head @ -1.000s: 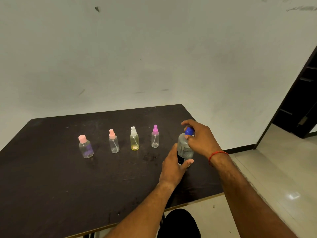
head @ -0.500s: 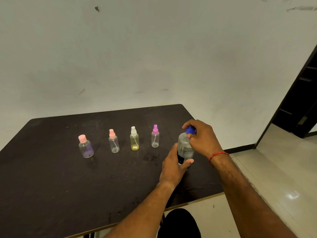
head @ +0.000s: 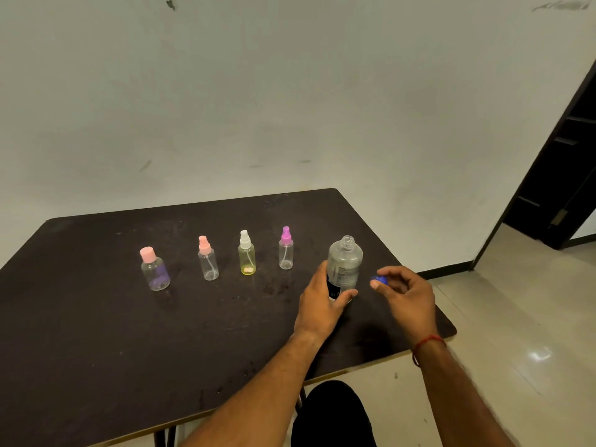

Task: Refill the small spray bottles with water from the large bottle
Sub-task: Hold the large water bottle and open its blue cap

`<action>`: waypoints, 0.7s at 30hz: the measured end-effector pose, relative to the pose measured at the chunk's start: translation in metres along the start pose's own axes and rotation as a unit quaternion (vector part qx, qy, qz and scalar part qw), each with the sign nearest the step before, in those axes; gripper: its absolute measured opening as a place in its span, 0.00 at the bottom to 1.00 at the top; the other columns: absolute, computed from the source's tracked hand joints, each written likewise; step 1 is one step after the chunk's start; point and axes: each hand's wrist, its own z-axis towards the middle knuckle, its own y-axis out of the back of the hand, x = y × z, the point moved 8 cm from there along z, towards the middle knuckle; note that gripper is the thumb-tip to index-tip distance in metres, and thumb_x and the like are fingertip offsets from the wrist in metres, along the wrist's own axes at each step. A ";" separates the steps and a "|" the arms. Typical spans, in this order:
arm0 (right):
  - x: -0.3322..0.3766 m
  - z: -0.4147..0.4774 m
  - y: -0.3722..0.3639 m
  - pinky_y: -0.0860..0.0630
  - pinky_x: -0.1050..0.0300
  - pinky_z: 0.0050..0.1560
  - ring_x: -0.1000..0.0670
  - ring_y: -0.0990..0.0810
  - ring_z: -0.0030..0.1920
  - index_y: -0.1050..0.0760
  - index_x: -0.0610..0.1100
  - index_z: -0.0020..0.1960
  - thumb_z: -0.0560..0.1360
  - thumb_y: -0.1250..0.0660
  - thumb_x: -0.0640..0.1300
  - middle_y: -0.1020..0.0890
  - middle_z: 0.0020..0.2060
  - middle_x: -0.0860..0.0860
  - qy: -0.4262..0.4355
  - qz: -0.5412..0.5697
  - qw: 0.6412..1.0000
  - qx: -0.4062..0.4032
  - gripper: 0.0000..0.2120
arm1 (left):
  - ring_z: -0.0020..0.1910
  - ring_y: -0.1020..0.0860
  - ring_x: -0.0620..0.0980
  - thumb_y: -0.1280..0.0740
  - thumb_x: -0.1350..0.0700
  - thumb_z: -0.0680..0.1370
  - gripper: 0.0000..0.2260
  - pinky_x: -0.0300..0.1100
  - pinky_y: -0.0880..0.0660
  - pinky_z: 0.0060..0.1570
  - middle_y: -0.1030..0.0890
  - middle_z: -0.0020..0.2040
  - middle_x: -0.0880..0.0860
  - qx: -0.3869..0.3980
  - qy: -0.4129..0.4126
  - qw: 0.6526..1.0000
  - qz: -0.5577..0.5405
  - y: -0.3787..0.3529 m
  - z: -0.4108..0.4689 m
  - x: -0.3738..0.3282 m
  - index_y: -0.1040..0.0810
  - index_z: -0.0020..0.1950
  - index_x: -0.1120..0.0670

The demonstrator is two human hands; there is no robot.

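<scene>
The large bottle (head: 344, 266) stands upright on the dark counter (head: 96, 317), near its right edge, and its threaded neck is open. The left hand (head: 319, 304) is wrapped around the lower part of this bottle and holds it steady. The right hand (head: 406, 293) is just beside the bottle on the right, low over the counter, and it pinches the blue cap (head: 380, 279) between thumb and fingertips.

To the left of the large bottle, four small bottles stand in a row, well apart from each other: the magenta-topped sprayer (head: 286, 250) is nearest, then the yellowish sprayer (head: 247, 254), then the pink-topped sprayer (head: 208, 260), and last the bottle with the flat pink cap (head: 154, 269). All four have their tops on.

I judge that the step in hand is the opening of the large bottle, and it is done except for putting the cap somewhere. No small bottle is filled yet. The next move, I think, asks the right hand to lay the cap on the counter and then unscrew a sprayer top, probably of the nearest one. The small necks are narrow, so the pouring will need a slow and careful tilt
</scene>
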 end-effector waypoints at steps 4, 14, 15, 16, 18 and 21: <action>-0.029 -0.009 -0.004 0.21 0.61 0.45 0.55 0.17 0.43 0.21 0.46 0.43 0.67 0.23 0.35 0.16 0.40 0.52 -0.032 -0.037 0.999 0.006 0.10 | 0.59 0.32 0.20 0.23 0.44 0.73 0.32 0.18 0.35 0.54 0.28 0.60 0.27 0.001 -0.003 1.000 0.004 0.000 -0.001 0.001 0.34 0.72 0.39; -0.052 -0.015 -0.015 0.25 0.60 0.51 0.55 0.23 0.49 0.26 0.54 0.46 0.68 0.23 0.35 0.22 0.45 0.57 -0.032 -0.130 0.991 0.024 0.18 | 0.72 0.29 0.42 0.24 0.45 0.74 0.37 0.42 0.30 0.72 0.27 0.74 0.45 0.004 -0.003 1.000 0.003 0.000 0.001 0.000 0.37 0.79 0.45; -0.053 -0.014 -0.015 0.24 0.57 0.54 0.55 0.23 0.50 0.27 0.54 0.48 0.68 0.23 0.35 0.22 0.46 0.57 -0.032 -0.136 0.990 0.026 0.19 | 0.73 0.29 0.43 0.24 0.45 0.74 0.37 0.44 0.30 0.72 0.27 0.74 0.45 0.004 -0.003 1.000 0.001 0.000 0.001 0.000 0.37 0.79 0.45; -0.054 -0.014 -0.016 0.24 0.55 0.56 0.55 0.23 0.51 0.27 0.54 0.51 0.68 0.24 0.35 0.22 0.46 0.57 -0.034 -0.140 0.989 0.028 0.20 | 0.73 0.29 0.43 0.23 0.45 0.74 0.37 0.44 0.29 0.72 0.27 0.74 0.45 0.004 -0.003 1.000 0.000 0.000 0.001 0.000 0.37 0.79 0.45; -0.056 -0.014 -0.016 0.25 0.51 0.60 0.55 0.23 0.52 0.28 0.52 0.56 0.68 0.23 0.35 0.21 0.49 0.55 -0.039 -0.142 0.989 0.031 0.23 | 0.73 0.29 0.44 0.23 0.45 0.74 0.37 0.44 0.30 0.72 0.27 0.74 0.45 0.003 -0.002 1.000 0.000 0.000 0.001 0.000 0.37 0.79 0.45; -0.055 -0.015 -0.013 0.25 0.53 0.60 0.55 0.23 0.53 0.30 0.50 0.63 0.68 0.23 0.35 0.21 0.52 0.55 -0.035 -0.136 0.990 0.028 0.28 | 0.73 0.32 0.41 0.24 0.45 0.74 0.38 0.44 0.31 0.73 0.29 0.76 0.45 0.005 0.001 1.000 -0.005 0.000 0.001 -0.001 0.39 0.79 0.44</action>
